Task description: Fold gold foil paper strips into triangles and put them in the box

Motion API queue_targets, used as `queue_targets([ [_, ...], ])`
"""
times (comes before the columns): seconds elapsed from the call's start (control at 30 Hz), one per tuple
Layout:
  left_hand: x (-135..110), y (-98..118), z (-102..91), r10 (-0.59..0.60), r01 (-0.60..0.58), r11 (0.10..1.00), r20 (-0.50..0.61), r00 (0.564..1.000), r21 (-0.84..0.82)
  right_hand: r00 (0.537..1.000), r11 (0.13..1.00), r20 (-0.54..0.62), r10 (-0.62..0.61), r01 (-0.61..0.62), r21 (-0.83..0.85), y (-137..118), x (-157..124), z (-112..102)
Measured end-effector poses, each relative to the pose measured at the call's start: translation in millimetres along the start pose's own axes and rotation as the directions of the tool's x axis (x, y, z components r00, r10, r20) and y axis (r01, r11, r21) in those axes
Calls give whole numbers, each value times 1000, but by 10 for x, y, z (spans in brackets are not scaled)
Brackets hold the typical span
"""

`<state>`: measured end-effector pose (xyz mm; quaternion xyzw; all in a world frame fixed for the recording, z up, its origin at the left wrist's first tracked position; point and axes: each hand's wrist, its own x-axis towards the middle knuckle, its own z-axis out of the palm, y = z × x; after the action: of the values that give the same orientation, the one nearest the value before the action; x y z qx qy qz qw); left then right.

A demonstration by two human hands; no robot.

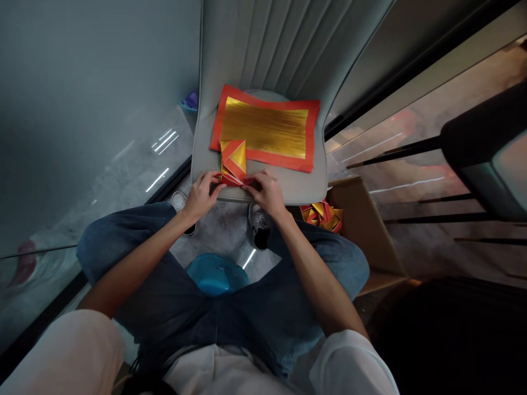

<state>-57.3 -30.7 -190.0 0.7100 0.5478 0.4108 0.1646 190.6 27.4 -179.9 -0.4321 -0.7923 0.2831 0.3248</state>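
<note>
White sleeves [348, 365] framed both hands, held close together: the left hand [201, 197] and right hand [265, 192] pinched a red-and-gold folded paper [233, 162] at 12 o'clock on the grey chair seat [296, 189]. Pinching too hard could tear it.

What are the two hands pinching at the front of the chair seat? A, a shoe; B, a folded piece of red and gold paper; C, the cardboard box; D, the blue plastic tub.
B. The left hand and right hand both pinch the lower edge of the folded red and gold paper at the chair seat's front.
</note>
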Motion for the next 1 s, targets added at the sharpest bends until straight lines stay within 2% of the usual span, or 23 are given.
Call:
queue_targets([
  [0.2,65,39,50,-62,63,998,-46,997,2,998,998,8,58,-59,35,-71,54,-18],
  [0.47,141,72,83,-25,40,991,-114,993,129,997,997,-13,73,-73,-13,-97,142,111],
  [0.7,145,127,103,-16,35,983,-108,994,181,996,996,-30,89,-89,-15,-72,151,150],
  [0.83,39,217,161,15,-6,975,-41,999,220,994,993,-23,111,-111,30,-32,166,157],
  [1.0,-10,221,226,16,-25,984,52,998,174,990,990,-29,137,-135,50,-18,191,167],
])
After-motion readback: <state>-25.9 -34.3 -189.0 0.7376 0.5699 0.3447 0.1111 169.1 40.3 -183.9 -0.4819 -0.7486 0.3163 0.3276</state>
